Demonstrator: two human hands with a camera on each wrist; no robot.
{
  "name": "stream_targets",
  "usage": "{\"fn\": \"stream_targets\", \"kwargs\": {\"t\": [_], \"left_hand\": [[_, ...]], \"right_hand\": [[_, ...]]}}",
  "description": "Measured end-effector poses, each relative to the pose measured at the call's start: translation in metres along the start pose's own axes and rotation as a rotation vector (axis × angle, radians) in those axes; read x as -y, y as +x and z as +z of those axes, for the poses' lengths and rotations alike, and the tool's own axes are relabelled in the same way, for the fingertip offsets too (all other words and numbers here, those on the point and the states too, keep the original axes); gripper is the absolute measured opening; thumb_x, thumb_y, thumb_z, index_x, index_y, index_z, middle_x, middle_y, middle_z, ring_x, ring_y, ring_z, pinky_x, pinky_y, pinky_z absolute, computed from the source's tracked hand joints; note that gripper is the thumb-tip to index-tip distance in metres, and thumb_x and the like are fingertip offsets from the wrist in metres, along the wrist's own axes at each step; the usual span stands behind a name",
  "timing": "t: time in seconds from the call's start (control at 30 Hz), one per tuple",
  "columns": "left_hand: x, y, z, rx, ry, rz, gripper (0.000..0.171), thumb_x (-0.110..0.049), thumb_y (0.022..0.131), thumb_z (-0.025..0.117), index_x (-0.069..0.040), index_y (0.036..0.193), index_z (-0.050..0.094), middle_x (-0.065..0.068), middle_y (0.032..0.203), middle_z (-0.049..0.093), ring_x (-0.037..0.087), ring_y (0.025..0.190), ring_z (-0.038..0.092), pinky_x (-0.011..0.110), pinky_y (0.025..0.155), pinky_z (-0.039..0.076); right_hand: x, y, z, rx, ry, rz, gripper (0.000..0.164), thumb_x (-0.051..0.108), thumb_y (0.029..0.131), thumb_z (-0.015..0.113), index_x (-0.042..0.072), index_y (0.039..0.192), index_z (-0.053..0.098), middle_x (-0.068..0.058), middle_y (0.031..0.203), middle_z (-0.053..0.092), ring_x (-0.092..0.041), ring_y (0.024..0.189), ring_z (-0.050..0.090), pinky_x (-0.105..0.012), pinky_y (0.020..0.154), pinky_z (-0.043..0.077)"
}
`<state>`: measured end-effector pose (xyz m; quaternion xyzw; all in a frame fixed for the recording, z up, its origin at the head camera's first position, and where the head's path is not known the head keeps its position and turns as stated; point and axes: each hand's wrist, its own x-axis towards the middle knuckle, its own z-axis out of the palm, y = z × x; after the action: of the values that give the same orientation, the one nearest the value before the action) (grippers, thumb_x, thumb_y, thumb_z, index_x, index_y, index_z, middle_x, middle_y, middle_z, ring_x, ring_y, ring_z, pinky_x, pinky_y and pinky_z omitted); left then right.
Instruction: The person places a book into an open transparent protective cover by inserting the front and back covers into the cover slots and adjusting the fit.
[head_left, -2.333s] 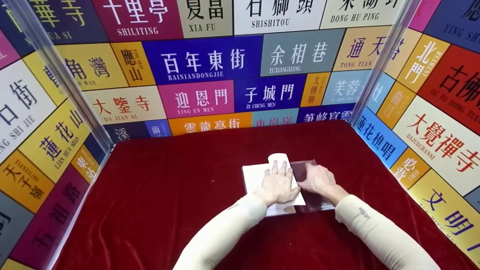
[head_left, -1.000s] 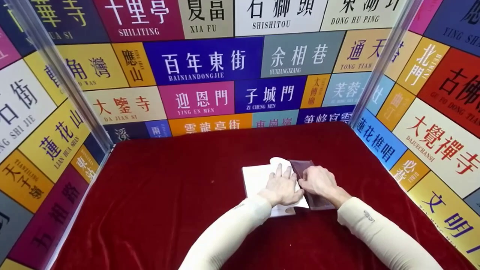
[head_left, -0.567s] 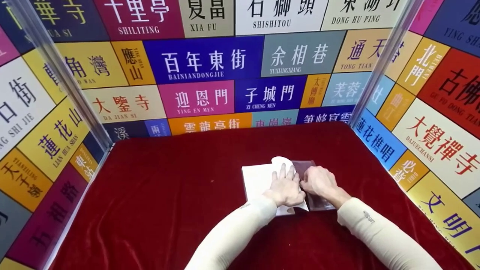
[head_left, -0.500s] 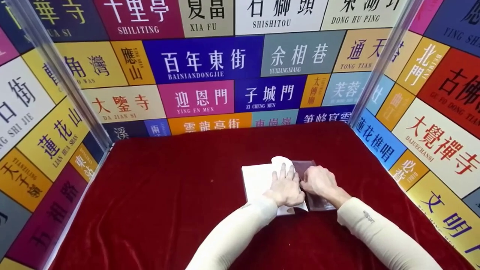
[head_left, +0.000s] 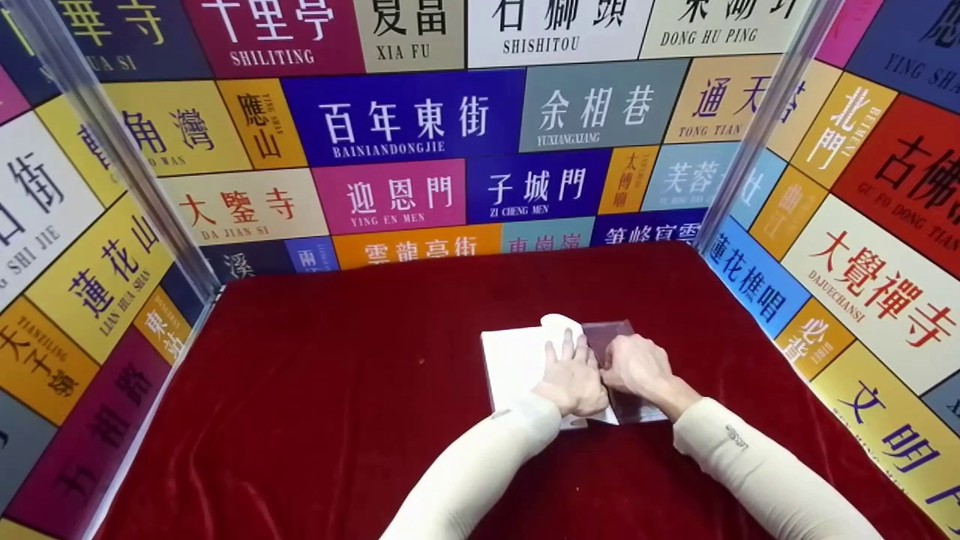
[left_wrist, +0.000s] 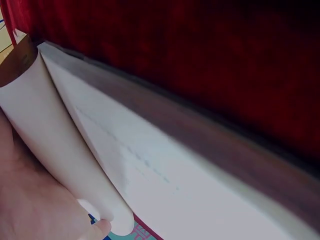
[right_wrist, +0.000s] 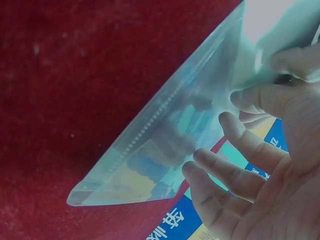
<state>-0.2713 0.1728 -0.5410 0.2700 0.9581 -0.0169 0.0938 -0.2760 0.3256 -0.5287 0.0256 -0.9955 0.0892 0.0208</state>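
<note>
A book with a white page uppermost lies on the red cloth, a clear plastic book cover spreading from its right side. My left hand lies with straight fingers on a white flap that curls over along the book's right side. In the left wrist view the flap is bent into a roll beside the pages. My right hand pinches at the plastic's inner edge between thumb and forefinger, its other fingers spread behind the clear sheet in the right wrist view.
Red velvet cloth covers the table. Walls of coloured panels with Chinese place names stand at the back and both sides, with metal posts at the corners.
My left hand has slid a little to the right and towards me, and the white flap curls more. The right hand has moved slightly and stays at the plastic's inner edge.
</note>
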Motion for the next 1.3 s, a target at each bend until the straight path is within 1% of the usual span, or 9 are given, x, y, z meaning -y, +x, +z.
{"fn": "stream_targets", "kwargs": {"t": [0.1, 0.23, 0.47, 0.7, 0.9, 1.0, 1.1, 1.2, 1.3], "left_hand": [[-0.003, 0.004, 0.002, 0.014, 0.038, -0.013, 0.086, -0.056, 0.105, 0.051, -0.018, 0.179, 0.029, 0.002, 0.191, 0.017, 0.031, 0.180, 0.003, 0.060, 0.143, 0.018], [-0.007, 0.009, 0.004, 0.036, 0.075, -0.023, 0.090, -0.058, 0.104, 0.053, -0.018, 0.180, 0.025, 0.003, 0.192, 0.013, 0.031, 0.180, 0.000, 0.060, 0.144, 0.015], [-0.008, 0.002, 0.003, 0.022, 0.153, -0.020, 0.092, -0.061, 0.104, 0.052, -0.017, 0.180, 0.025, 0.003, 0.192, 0.016, 0.032, 0.180, 0.004, 0.059, 0.143, 0.019], [-0.008, 0.006, 0.005, 0.015, 0.098, -0.025, 0.089, -0.058, 0.105, 0.053, -0.018, 0.180, 0.027, 0.002, 0.191, 0.016, 0.031, 0.180, 0.004, 0.060, 0.143, 0.018], [-0.007, -0.001, -0.003, 0.023, 0.039, -0.020, 0.085, -0.055, 0.107, 0.051, -0.014, 0.178, 0.030, 0.004, 0.191, 0.019, 0.032, 0.180, 0.004, 0.059, 0.144, 0.015], [-0.007, -0.003, -0.006, 0.014, 0.016, -0.022, 0.083, -0.056, 0.108, 0.049, -0.013, 0.178, 0.032, 0.006, 0.190, 0.020, 0.033, 0.180, 0.004, 0.059, 0.144, 0.015], [-0.008, -0.005, -0.009, 0.004, 0.017, -0.022, 0.082, -0.058, 0.109, 0.048, -0.014, 0.177, 0.035, 0.005, 0.190, 0.022, 0.032, 0.180, 0.006, 0.059, 0.144, 0.018], [-0.009, -0.006, -0.009, 0.007, 0.013, -0.016, 0.078, -0.059, 0.113, 0.041, -0.014, 0.177, 0.035, 0.005, 0.190, 0.023, 0.032, 0.180, 0.007, 0.059, 0.144, 0.018], [-0.010, -0.003, -0.006, 0.016, 0.004, -0.005, 0.076, -0.059, 0.116, 0.033, -0.015, 0.177, 0.034, 0.004, 0.190, 0.024, 0.031, 0.180, 0.007, 0.060, 0.144, 0.016]], "right_hand": [[0.001, -0.002, -0.001, 0.024, -0.021, 0.004, 0.033, 0.041, 0.091, 0.074, 0.018, 0.066, 0.073, -0.008, 0.072, 0.075, -0.031, 0.071, 0.072, -0.056, 0.061, 0.060], [0.002, -0.005, -0.002, 0.092, -0.044, 0.021, 0.028, 0.035, 0.087, 0.075, 0.017, 0.066, 0.069, -0.008, 0.073, 0.073, -0.028, 0.070, 0.068, -0.055, 0.063, 0.060], [0.005, -0.011, -0.010, 0.193, -0.070, -0.002, 0.021, 0.028, 0.081, 0.074, 0.018, 0.064, 0.068, -0.006, 0.072, 0.071, -0.024, 0.070, 0.066, -0.053, 0.064, 0.060], [0.006, -0.016, -0.018, 0.288, -0.081, -0.035, 0.012, 0.025, 0.074, 0.074, 0.018, 0.066, 0.067, -0.005, 0.074, 0.069, -0.024, 0.072, 0.064, -0.052, 0.064, 0.058], [0.003, -0.018, -0.019, 0.332, -0.058, -0.075, 0.019, 0.019, 0.074, 0.070, 0.023, 0.061, 0.058, 0.001, 0.066, 0.059, -0.021, 0.067, 0.054, -0.039, 0.058, 0.046], [0.002, -0.017, -0.020, 0.341, -0.048, -0.107, 0.017, 0.018, 0.076, 0.070, 0.022, 0.062, 0.060, 0.001, 0.066, 0.058, -0.021, 0.068, 0.053, -0.038, 0.058, 0.045], [0.000, -0.017, -0.021, 0.348, -0.045, -0.140, 0.014, 0.018, 0.077, 0.070, 0.020, 0.065, 0.063, 0.001, 0.067, 0.059, -0.021, 0.068, 0.053, -0.039, 0.059, 0.046], [-0.003, -0.017, -0.020, 0.356, -0.036, -0.171, 0.015, 0.016, 0.077, 0.069, 0.020, 0.065, 0.062, 0.003, 0.066, 0.057, -0.020, 0.068, 0.051, -0.038, 0.059, 0.044], [-0.006, -0.017, -0.021, 0.368, -0.014, -0.202, 0.018, 0.014, 0.077, 0.069, 0.021, 0.064, 0.057, 0.004, 0.065, 0.053, -0.019, 0.067, 0.050, -0.036, 0.059, 0.042]]}}
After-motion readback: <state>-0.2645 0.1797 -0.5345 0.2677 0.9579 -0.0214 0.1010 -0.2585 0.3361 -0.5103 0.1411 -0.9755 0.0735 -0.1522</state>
